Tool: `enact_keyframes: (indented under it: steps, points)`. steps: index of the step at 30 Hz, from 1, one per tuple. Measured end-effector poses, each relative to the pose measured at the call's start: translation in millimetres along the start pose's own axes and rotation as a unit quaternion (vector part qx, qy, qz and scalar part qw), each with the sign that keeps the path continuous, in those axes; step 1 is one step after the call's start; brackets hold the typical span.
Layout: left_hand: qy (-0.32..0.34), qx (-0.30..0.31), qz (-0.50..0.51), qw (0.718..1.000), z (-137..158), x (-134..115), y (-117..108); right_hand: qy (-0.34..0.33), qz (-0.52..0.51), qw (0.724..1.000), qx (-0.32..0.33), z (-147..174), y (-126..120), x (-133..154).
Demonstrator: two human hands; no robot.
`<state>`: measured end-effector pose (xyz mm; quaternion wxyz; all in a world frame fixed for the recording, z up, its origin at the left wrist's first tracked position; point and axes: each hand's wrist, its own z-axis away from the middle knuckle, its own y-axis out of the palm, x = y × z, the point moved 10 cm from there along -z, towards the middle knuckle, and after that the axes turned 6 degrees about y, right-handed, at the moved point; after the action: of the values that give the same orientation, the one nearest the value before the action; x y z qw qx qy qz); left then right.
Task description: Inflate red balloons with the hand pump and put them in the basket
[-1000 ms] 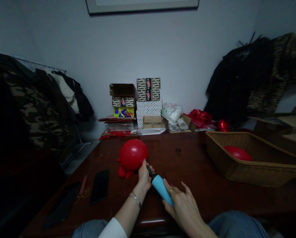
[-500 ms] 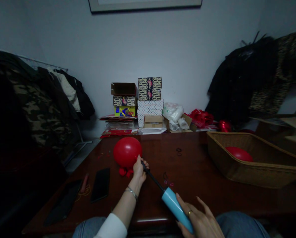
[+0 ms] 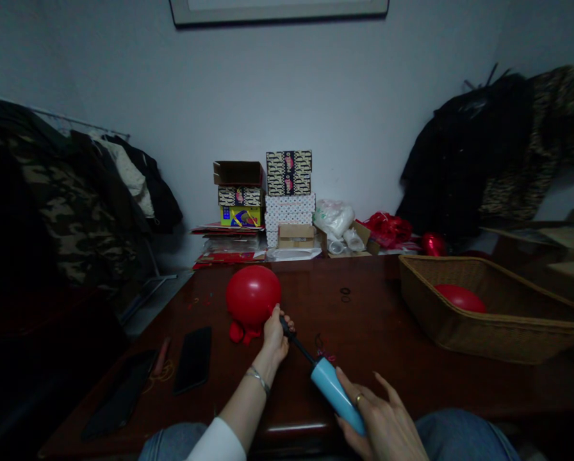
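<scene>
A round, inflated red balloon (image 3: 253, 293) rests over the table left of centre, with small red lobes (image 3: 236, 331) below it. My left hand (image 3: 276, 333) is closed around the balloon's neck and the black end of a hand balloon pump; the exact join is hidden by the fingers. From there a black rod runs down to the pump's light blue barrel (image 3: 337, 394). My right hand (image 3: 380, 419) grips that barrel near its lower end, with one finger lifted off.
On the right stands a wicker basket (image 3: 489, 342) holding another red balloon (image 3: 460, 298). Left lie a dark phone (image 3: 193, 360), a larger dark flat object (image 3: 118, 397) and yellowish bands (image 3: 164, 374). Dark rings (image 3: 345, 295) lie mid-table; stacked boxes (image 3: 289, 173) stand behind.
The blue barrel has slid up toward my left hand, so less of the black rod shows. My left hand and the balloon have shifted slightly right.
</scene>
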<state>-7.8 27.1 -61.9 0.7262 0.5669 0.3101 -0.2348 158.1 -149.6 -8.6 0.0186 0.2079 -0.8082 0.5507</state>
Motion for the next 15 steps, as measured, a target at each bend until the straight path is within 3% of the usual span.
enact_keyframes:
  steps: [9,15]
  points:
    - [-0.013,0.008,-0.012,1.0,15.0,14.4,9.0,0.059,0.012,0.998,0.035,-39.9,4.3,17.3]
    - [-0.01,0.004,-0.016,1.0,14.9,13.5,7.2,0.052,0.01,0.998,0.021,-38.9,8.2,19.0]
